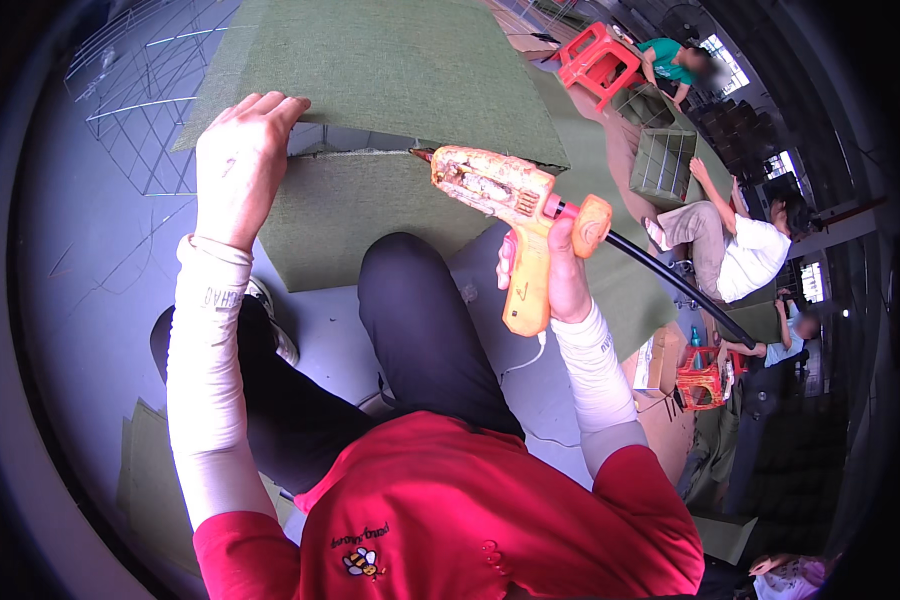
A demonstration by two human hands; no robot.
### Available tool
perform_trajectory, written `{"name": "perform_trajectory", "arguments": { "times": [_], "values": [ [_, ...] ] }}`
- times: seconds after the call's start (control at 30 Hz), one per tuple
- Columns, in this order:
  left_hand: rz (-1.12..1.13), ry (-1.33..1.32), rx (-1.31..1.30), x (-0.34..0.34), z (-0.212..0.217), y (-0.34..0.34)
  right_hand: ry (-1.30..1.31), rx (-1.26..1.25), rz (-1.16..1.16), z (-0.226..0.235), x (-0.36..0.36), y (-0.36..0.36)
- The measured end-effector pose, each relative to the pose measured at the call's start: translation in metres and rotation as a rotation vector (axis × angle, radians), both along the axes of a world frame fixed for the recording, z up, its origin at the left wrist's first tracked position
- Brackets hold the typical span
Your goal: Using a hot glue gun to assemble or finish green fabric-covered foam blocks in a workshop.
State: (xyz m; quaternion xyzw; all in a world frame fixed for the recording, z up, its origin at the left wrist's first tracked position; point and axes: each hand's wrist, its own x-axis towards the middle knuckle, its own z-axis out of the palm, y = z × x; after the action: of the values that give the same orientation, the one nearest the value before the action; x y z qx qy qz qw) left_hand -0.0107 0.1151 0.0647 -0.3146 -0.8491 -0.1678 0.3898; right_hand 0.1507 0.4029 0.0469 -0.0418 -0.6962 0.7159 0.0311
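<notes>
My right hand [564,272] is wrapped around the handle of a yellow, stained hot glue gun [495,187]. A long black glue stick [660,272] sticks out of the gun's back end. The gun's nozzle touches or nearly touches the gap between an upper green fabric-covered panel [370,65] and a lower green panel [345,205]. At the left end of that gap, my left hand [238,165] bends its fingers over the upper panel's edge and grips it. The thumb is mostly hidden.
Wire frames [140,110] stand on the grey floor at the far left. Off to the right are red plastic stools [600,62], a cardboard box [658,360] and several people seated at work with green panels. A white cord [525,365] hangs from the gun near my knee.
</notes>
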Motion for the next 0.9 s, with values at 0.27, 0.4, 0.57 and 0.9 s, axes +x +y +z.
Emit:
{"name": "perform_trajectory", "arguments": {
  "times": [0.27, 0.4, 0.57, 0.9],
  "values": [
    [0.026, 0.011, 0.008, 0.002, 0.001, 0.001, 0.04, 0.001, 0.043, 0.004, -0.004, 0.0],
    [0.019, 0.024, 0.016, 0.003, 0.004, 0.002, 0.058, 0.041, 0.076, 0.008, -0.004, -0.003],
    [0.029, 0.021, 0.024, 0.008, 0.007, 0.002, 0.02, -0.082, 0.096, 0.006, -0.004, -0.002],
    [0.014, -0.012, 0.056, 0.016, 0.009, 0.005, 0.04, 0.023, 0.145, 0.01, -0.008, -0.006]
  ]
}}
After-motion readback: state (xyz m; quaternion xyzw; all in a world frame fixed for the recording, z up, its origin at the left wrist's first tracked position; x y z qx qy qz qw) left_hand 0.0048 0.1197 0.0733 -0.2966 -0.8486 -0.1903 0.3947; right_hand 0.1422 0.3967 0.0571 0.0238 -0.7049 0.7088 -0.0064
